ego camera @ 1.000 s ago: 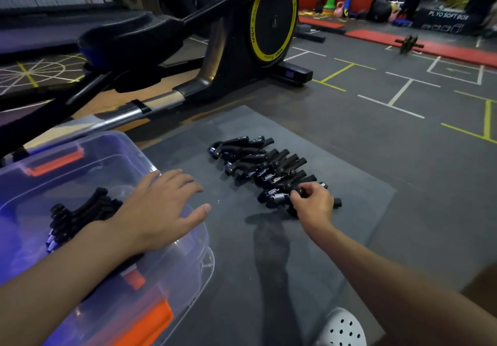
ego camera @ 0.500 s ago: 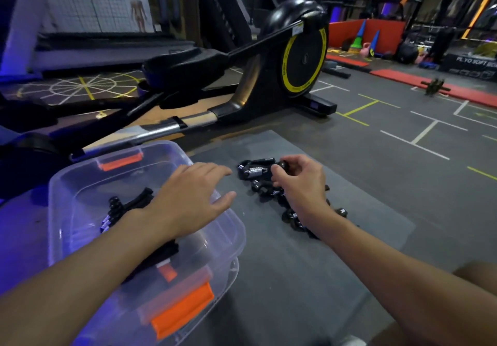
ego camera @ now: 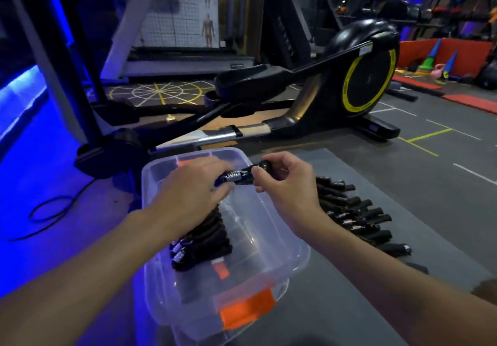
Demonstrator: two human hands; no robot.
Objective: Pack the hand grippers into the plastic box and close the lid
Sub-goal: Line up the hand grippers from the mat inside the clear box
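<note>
The left hand and right hand grasped one hand gripper in curled fingers over the open plastic box. A few packed grippers lay below the fingers, and a long row of unpacked grippers lay to their right.

close head-worn view, forward and down

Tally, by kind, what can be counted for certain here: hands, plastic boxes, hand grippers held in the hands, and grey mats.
Hands: 2 (left hand, right hand)
Plastic box: 1
Held hand gripper: 1
Grey mat: 1
Total: 5
The stack in the box and the row on the mat overlap too much to count.
</note>
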